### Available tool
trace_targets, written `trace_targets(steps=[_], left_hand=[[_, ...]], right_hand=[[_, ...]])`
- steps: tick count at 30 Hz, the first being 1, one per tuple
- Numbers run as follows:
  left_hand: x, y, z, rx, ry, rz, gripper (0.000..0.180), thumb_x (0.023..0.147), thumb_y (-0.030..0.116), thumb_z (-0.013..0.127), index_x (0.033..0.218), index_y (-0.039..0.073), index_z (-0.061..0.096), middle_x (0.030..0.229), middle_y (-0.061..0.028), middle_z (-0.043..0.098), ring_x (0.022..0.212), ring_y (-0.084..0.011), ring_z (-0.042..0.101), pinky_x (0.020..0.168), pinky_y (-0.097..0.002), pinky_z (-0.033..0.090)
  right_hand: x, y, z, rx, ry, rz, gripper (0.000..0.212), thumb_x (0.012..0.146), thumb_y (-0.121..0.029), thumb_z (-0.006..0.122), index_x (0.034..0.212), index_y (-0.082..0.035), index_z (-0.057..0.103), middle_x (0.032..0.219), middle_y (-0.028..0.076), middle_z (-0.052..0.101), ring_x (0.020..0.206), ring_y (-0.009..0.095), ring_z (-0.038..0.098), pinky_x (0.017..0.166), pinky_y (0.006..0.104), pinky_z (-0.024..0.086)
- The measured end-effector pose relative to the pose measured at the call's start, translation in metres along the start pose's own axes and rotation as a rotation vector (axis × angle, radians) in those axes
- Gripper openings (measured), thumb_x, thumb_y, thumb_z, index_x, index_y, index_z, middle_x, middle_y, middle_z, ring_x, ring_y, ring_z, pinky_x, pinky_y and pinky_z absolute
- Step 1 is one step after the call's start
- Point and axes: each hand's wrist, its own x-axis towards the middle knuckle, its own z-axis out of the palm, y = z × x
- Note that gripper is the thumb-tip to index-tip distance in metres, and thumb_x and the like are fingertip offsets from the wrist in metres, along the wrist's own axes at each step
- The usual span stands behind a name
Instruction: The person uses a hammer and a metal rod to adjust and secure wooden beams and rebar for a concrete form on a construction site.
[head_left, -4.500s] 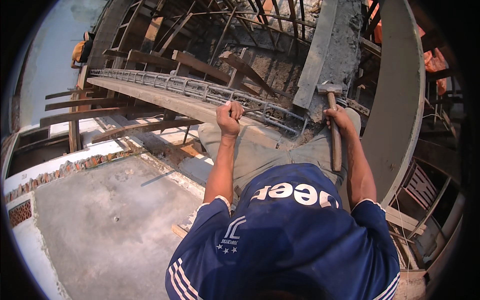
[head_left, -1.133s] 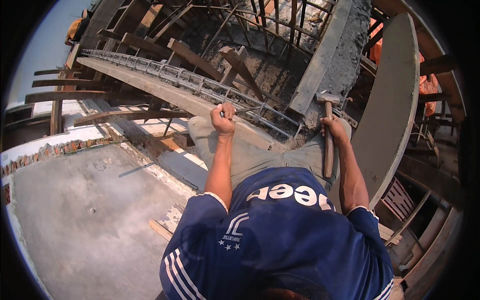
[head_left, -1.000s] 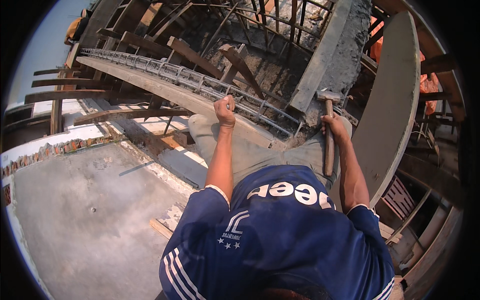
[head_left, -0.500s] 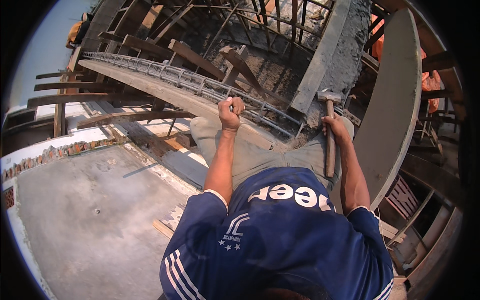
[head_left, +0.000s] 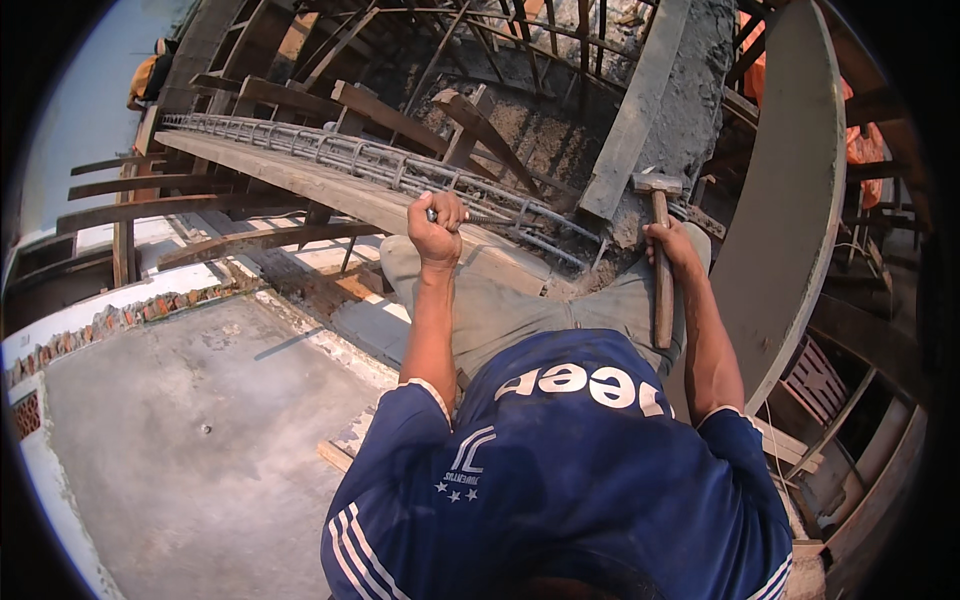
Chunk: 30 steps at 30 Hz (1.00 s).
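Observation:
My left hand (head_left: 437, 233) is closed around a dark ribbed steel rod (head_left: 488, 219). One end of the rod shows above the thumb, and the other points right, over the rebar cage (head_left: 380, 172). Where its far tip rests I cannot tell. My right hand (head_left: 670, 246) grips a hammer (head_left: 662, 285) by its wooden handle, with the grey head up and the handle's end toward my body. The hammer head lies near the end of a rough concrete beam (head_left: 690, 105), apart from the rod.
A long plank (head_left: 300, 182) runs beside the rebar cage. Upright formwork board (head_left: 780, 210) stands close on my right. Loose timbers (head_left: 490, 140) stick up ahead. A concrete slab (head_left: 190, 420) lies lower left, edged with broken brick. Another person (head_left: 150, 78) is at the far left.
My left hand has moved a little left and turned, so more of the rod shows. My right hand and the hammer have hardly moved.

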Motion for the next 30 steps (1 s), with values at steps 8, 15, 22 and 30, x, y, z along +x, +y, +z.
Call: trace_targets(steps=[8,15,22,30], left_hand=[[0.039,-0.040,-0.026,0.557,-0.200,0.425,0.045,0.101,0.014,0.036,0.057,0.006,0.030,0.050,-0.0041,0.030,0.043,-0.0160,0.031,0.044,-0.0324,0.029],[0.072,0.014,0.034,0.390,-0.067,0.083,0.051,0.099,0.026,0.038,0.051,0.012,0.029,0.047,-0.0017,0.028,0.044,-0.0140,0.028,0.050,-0.0317,0.030],[-0.060,0.190,0.094,0.285,-0.329,0.269,0.071,0.103,0.059,0.014,0.050,0.014,0.027,0.047,-0.0019,0.031,0.046,-0.0161,0.022,0.054,-0.0333,0.031],[-0.093,0.235,0.046,0.210,-0.007,0.560,0.061,0.103,0.050,0.029,0.053,0.015,0.028,0.052,-0.0010,0.030,0.050,-0.0135,0.024,0.056,-0.0313,0.028]], right_hand=[[0.004,-0.004,0.002,0.000,-0.021,0.014,0.020,0.086,-0.016,0.066,0.096,-0.008,0.050,0.072,0.002,0.054,0.055,0.013,0.056,0.047,0.0286,0.049],[0.005,-0.001,0.001,0.003,-0.031,-0.015,0.020,0.085,-0.015,0.067,0.095,-0.008,0.051,0.072,0.003,0.055,0.055,0.013,0.056,0.048,0.0296,0.049],[0.006,0.003,-0.002,0.007,-0.038,-0.002,0.018,0.088,-0.017,0.065,0.094,-0.007,0.051,0.072,0.003,0.054,0.056,0.013,0.056,0.049,0.0286,0.050],[0.008,0.003,-0.002,-0.016,-0.050,0.016,0.018,0.088,-0.017,0.065,0.095,-0.008,0.051,0.073,0.003,0.053,0.057,0.013,0.056,0.049,0.0291,0.051]])
